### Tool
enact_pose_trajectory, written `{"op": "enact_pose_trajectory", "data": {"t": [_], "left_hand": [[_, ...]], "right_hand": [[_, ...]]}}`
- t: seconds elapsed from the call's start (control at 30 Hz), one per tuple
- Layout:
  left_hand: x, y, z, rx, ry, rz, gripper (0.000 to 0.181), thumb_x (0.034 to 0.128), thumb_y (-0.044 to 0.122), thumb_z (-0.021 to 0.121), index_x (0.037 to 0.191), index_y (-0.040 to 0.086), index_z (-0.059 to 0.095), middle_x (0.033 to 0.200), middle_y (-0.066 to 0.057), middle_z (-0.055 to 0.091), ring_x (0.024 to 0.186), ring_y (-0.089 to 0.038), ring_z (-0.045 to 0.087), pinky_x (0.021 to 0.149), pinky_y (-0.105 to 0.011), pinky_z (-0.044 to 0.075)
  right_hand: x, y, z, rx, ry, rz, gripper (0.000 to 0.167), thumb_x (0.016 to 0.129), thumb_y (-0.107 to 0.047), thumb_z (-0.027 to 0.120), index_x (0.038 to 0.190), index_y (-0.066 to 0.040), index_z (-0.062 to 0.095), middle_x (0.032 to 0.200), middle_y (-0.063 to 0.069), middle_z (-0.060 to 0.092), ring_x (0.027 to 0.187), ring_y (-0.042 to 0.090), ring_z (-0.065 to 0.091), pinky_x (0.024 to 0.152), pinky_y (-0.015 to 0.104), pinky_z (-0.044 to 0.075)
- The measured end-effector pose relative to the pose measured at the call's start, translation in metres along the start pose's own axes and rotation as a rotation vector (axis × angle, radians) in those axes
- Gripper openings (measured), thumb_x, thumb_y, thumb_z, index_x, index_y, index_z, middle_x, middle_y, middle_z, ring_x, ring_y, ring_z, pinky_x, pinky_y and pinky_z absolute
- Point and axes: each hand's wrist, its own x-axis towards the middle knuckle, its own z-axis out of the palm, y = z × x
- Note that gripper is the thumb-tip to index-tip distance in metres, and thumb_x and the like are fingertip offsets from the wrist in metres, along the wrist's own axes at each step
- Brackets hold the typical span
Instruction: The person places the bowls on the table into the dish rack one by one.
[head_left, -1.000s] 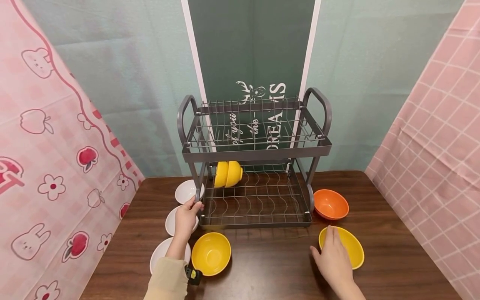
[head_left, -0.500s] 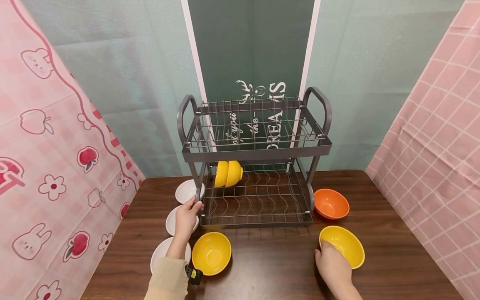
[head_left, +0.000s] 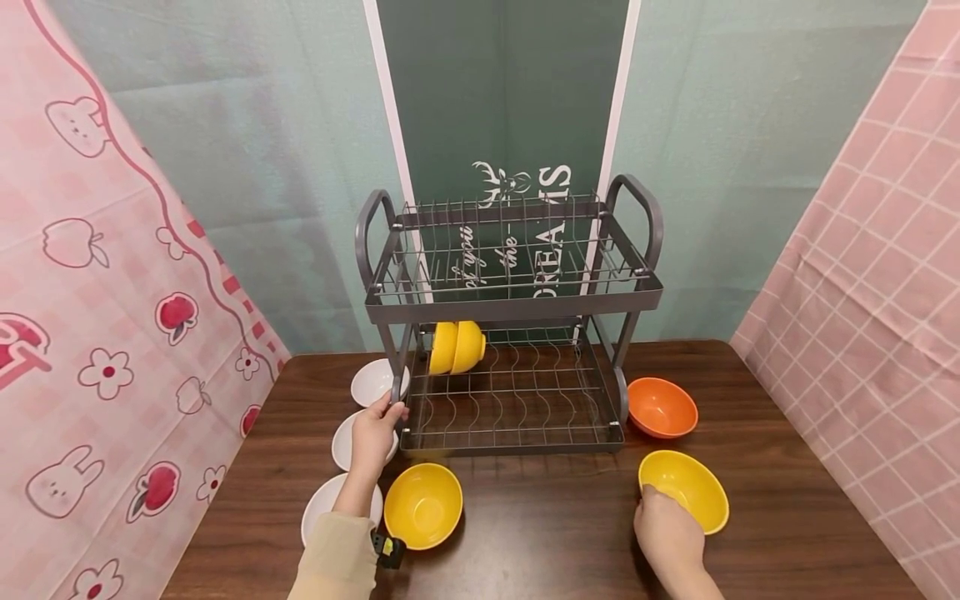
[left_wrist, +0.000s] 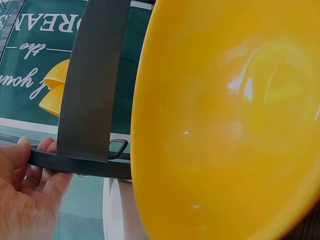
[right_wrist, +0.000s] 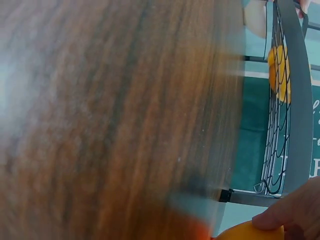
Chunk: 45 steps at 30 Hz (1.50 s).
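My left hand (head_left: pixel 371 437) grips the lower left post of the dark two-tier rack (head_left: pixel 513 310); in the left wrist view its fingers (left_wrist: pixel 47 172) curl round the dark bar. At the right, my right hand (head_left: pixel 670 533) pinches the near-left rim of a yellow bowl (head_left: pixel 693 492) that lies on the table. The thumb rests on that bowl's edge (right_wrist: pixel 250 232) in the right wrist view. Two yellow bowls (head_left: pixel 456 347) stand on their sides, nested, at the left of the rack's lower tier.
An orange bowl (head_left: pixel 662 408) sits right of the rack. Another yellow bowl (head_left: pixel 423 507) lies at the rack's front left, beside three white bowls (head_left: pixel 371 383) in a column. Patterned cloths (head_left: pixel 105 375) hang left, right and behind the wooden table (head_left: pixel 540 525).
My right hand's fingers, extended over the yellow bowl a second ago, have curled down onto its rim. The left hand keeps its grip on the rack, and the bowls look unmoved.
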Motion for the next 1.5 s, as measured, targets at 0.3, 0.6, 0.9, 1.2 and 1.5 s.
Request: {"op": "enact_pose_trajectory", "data": {"t": [0.3,0.6,0.9,1.2,1.5], "left_hand": [[0.000,0.000,0.000,-0.011,0.015,0.006,0.028,0.0903,0.010,0.057,0.115,0.000,0.064,0.086,-0.021,0.070,0.090,-0.030,0.063,0.094,-0.044,0.045],[-0.006,0.002,0.002,0.075,0.064,0.026,0.027,0.0904,0.011,0.057,0.115,0.003,0.064,0.086,-0.018,0.070,0.086,-0.028,0.063,0.084,-0.041,0.047],[-0.020,0.006,0.008,0.034,0.028,0.024,0.036,0.0896,0.010,0.055,0.123,-0.004,0.054,0.116,-0.025,0.060,0.109,-0.037,0.056,0.095,-0.049,0.043],[-0.042,0.023,0.018,-0.061,0.028,-0.047,0.066,0.0852,0.012,0.055,0.141,-0.008,0.026,0.137,-0.031,0.030,0.129,-0.042,0.032,0.108,-0.054,0.027],[-0.062,0.040,0.029,-0.169,0.053,0.033,0.055,0.0840,0.002,0.055,0.135,-0.005,0.036,0.140,-0.024,0.022,0.133,-0.039,0.024,0.110,-0.054,0.021]], "right_hand": [[-0.003,-0.004,-0.004,-0.001,-0.021,0.017,0.018,0.086,-0.009,0.056,0.096,0.003,0.063,0.077,0.020,0.066,0.057,0.025,0.058,0.050,0.045,0.047],[-0.010,-0.011,-0.014,0.008,0.052,-0.004,0.023,0.085,-0.010,0.058,0.102,0.005,0.062,0.083,0.023,0.066,0.062,0.030,0.061,0.053,0.049,0.048],[-0.019,-0.025,-0.030,0.034,0.163,-0.059,0.023,0.084,-0.010,0.058,0.101,0.005,0.063,0.082,0.023,0.067,0.060,0.034,0.061,0.051,0.049,0.047],[-0.025,-0.043,-0.038,0.059,0.318,-0.163,0.016,0.081,-0.009,0.062,0.093,0.002,0.065,0.070,0.017,0.067,0.052,0.030,0.057,0.047,0.046,0.046],[-0.023,-0.070,-0.042,0.070,0.472,-0.299,0.011,0.077,-0.007,0.067,0.086,-0.001,0.066,0.067,0.014,0.066,0.049,0.027,0.057,0.041,0.040,0.043]]}}
